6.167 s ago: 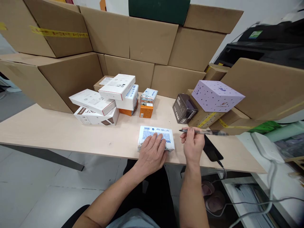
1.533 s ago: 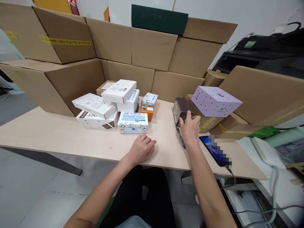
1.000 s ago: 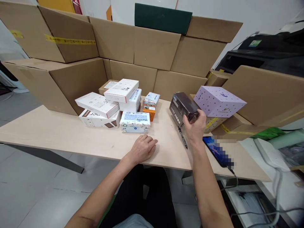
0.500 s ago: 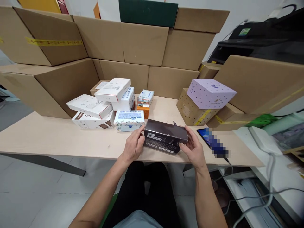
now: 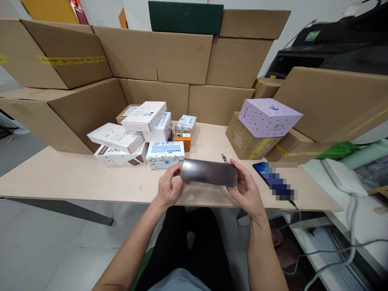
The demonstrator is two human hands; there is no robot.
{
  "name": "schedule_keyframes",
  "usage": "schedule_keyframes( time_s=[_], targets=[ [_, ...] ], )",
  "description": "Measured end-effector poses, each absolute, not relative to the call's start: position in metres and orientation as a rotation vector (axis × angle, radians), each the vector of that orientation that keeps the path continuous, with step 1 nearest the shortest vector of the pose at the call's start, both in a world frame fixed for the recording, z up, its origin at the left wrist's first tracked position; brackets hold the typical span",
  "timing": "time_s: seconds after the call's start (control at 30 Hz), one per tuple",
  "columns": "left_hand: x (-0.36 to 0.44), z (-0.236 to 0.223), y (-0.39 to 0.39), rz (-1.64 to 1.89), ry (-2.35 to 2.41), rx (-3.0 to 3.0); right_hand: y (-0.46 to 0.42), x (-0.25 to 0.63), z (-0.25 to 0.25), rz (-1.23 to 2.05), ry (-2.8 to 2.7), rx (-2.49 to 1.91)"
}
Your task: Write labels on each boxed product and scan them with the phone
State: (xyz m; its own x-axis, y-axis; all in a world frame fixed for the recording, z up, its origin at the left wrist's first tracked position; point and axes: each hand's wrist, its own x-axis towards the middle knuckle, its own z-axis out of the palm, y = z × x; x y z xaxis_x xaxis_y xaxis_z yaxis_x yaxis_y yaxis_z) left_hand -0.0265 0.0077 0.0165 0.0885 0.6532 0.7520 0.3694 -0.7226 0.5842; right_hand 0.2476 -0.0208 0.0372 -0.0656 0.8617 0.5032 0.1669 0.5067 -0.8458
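A dark, shiny box in clear wrap (image 5: 209, 173) is held between my two hands over the front part of the table. My left hand (image 5: 169, 186) grips its left end, thumb toward me and fingers behind. At the right end, my right hand (image 5: 246, 188) is closed on it the same way. One plain dark face shows; the printed side is out of sight. Just beyond the left hand lies a white tissue pack with blue print (image 5: 165, 154). A pen (image 5: 224, 158) lies behind the box near my right fingers.
White boxes (image 5: 117, 137) are stacked at the left, beside an orange box (image 5: 183, 142). A lilac box (image 5: 269, 117) rests on a cardboard box (image 5: 247, 139) at the right. A phone (image 5: 274, 180) with a cable lies near the right edge. Cardboard walls (image 5: 182, 56) enclose the table (image 5: 133, 182).
Both hands have turned the dark box so its printed side no longer shows and a plain face is visible. The hands keep hold at both ends.
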Motion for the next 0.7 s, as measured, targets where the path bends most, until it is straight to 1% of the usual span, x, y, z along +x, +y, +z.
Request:
schedule_keyframes(
  time_s=[0.2, 0.33, 0.53, 0.7],
  targets=[
    [-0.029, 0.018, 0.002, 1.681, 0.846, 2.096, -0.039, 0.248, 0.029, 0.621, -1.565, -0.975],
    [-0.033, 0.020, -0.005, 1.631, 0.816, 2.079, -0.059, 0.241, 0.022, 0.566, -1.534, -0.980],
    [-0.031, 0.025, -0.010, 1.468, 0.958, 2.115, -0.078, 0.234, 0.004, 0.616, -1.463, -0.983],
    [-0.026, 0.026, -0.010, 1.383, 1.071, 2.144, -0.082, 0.235, -0.007, 0.580, -1.510, -1.101]
  ],
)
